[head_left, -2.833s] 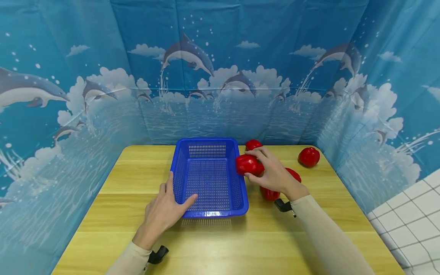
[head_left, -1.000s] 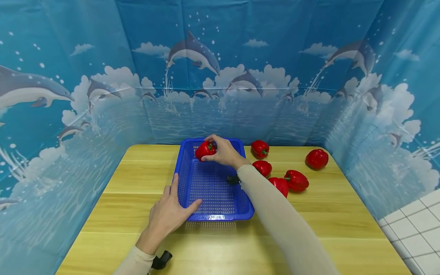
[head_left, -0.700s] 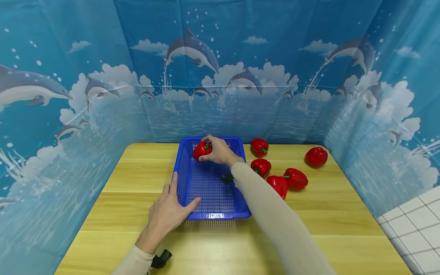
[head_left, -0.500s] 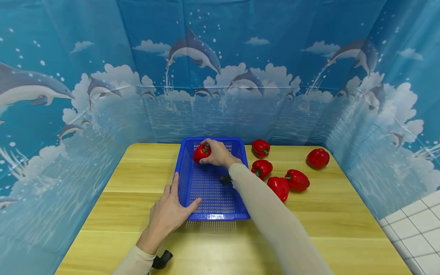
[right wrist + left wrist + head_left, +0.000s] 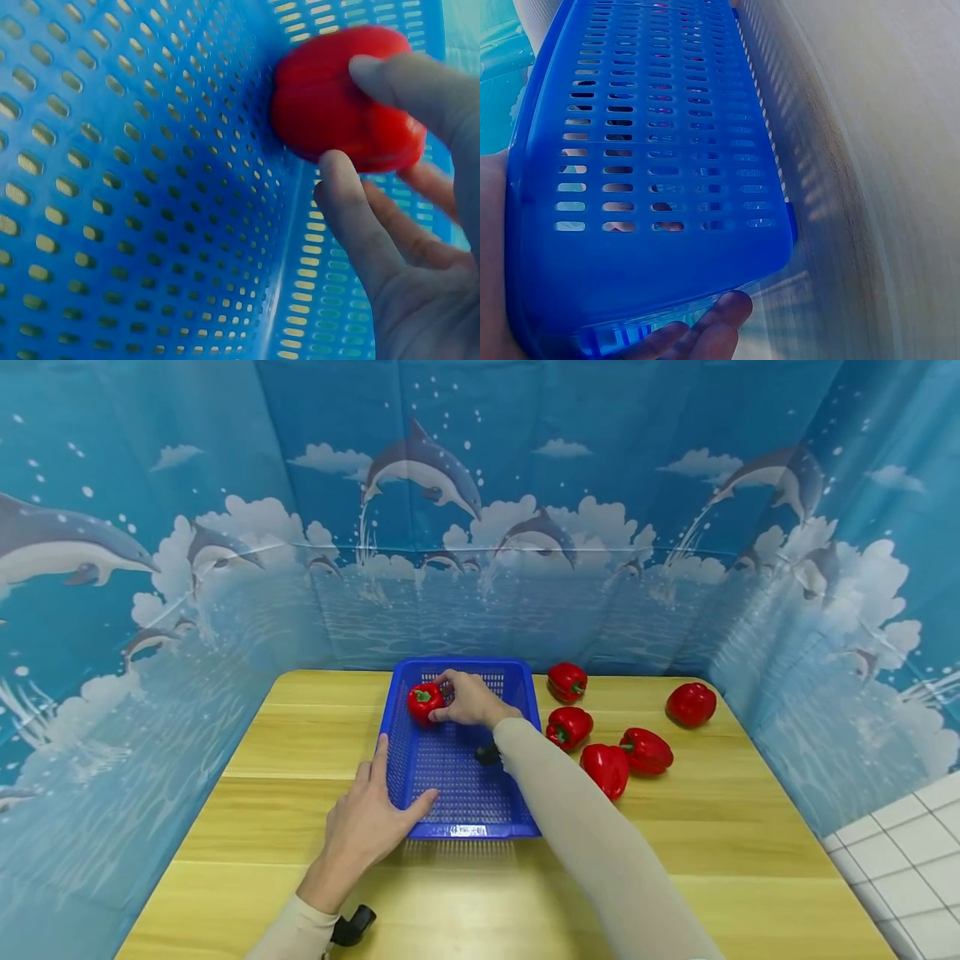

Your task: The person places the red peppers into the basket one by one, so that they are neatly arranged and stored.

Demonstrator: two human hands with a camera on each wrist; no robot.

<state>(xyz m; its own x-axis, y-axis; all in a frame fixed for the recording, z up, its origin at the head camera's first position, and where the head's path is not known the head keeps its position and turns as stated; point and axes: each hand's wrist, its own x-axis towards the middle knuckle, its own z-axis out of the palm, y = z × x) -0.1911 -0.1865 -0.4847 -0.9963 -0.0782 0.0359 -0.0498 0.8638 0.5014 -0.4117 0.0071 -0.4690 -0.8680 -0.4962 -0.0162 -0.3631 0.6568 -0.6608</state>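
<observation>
blue curtain with printed dolphins, clouds and water, behind basket and round to both sides of it. yellow wood-grain table under basket, planks running crosswise. white tiles, dark joints, well off to right of basket. blue plastic basket with slotted walls and mesh floor. long beige sleeves: right sleeve across basket's right rim, left sleeve nearer than basket and to its left.

left hand at basket's near-left corner, thumb and index spread apart and mostly straight, thumb over near rim, index along left rim. right hand inside basket toward far end, fingers and thumb curved round red pepper; how firmly, hard to judge. same pepper in basket's far-left corner, green stem upward; contact with basket floor hidden.

five more on table, all right of basket: first loose pepper just beside far-right corner; second loose pepper beside right wall; third loose pepper and fourth loose pepper close together, a bit farther out; fifth loose pepper farthest from basket. black wrist devices, right device over basket floor, left device nearer than basket. pale label on basket's near rim.
</observation>
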